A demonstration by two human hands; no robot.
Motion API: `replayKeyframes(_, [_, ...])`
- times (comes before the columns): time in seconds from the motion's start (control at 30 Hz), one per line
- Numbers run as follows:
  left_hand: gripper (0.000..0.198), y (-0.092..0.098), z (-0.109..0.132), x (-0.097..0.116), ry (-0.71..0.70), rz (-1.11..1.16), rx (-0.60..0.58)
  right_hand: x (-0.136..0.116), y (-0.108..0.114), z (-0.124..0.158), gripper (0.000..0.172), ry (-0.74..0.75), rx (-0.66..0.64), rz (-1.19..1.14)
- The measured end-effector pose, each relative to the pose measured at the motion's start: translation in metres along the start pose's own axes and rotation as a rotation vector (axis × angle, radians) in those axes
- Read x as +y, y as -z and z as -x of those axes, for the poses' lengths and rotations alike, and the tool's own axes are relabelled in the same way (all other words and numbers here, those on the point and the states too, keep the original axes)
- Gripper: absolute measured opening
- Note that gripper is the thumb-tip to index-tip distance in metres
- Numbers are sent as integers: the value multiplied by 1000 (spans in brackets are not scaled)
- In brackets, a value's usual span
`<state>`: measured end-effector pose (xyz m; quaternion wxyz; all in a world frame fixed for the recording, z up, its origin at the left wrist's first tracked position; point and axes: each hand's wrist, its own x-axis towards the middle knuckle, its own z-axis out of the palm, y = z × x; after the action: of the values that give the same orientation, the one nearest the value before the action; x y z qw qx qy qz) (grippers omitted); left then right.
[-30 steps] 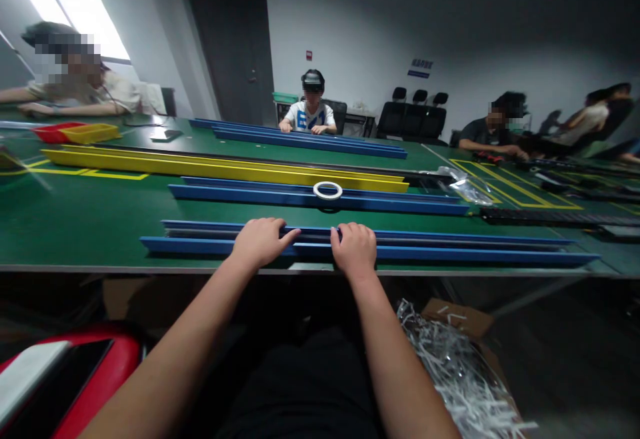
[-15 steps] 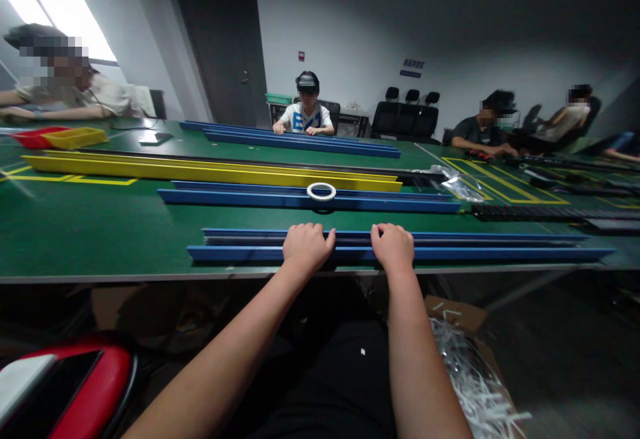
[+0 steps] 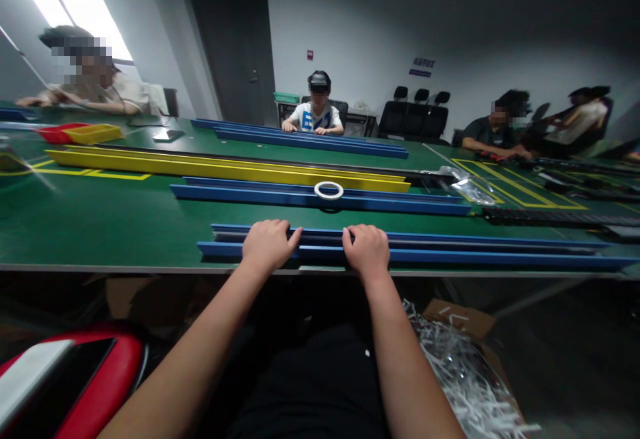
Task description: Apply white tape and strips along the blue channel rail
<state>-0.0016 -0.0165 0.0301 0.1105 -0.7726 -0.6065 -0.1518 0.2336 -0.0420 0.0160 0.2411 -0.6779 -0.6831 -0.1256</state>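
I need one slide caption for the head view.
Left hand and right hand on the nearest blue rail, white ring beyond.

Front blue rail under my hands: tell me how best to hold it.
I'd grip the front blue rail by its raised long edges, from above and the near side of the table, since it lies lengthwise there. It reaches much farther past the right hand than past the left hand, so one hand either side of its middle should balance it better.
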Motion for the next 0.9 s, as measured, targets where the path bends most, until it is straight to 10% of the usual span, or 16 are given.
replayKeyframes(0.37, [66, -10, -13, 88, 8, 104, 40, 78, 13, -4, 43, -116, 21, 119])
replayKeyframes(0.9, [51, -6, -6, 79, -141, 144, 11, 56, 16, -7, 39, -92, -62, 76])
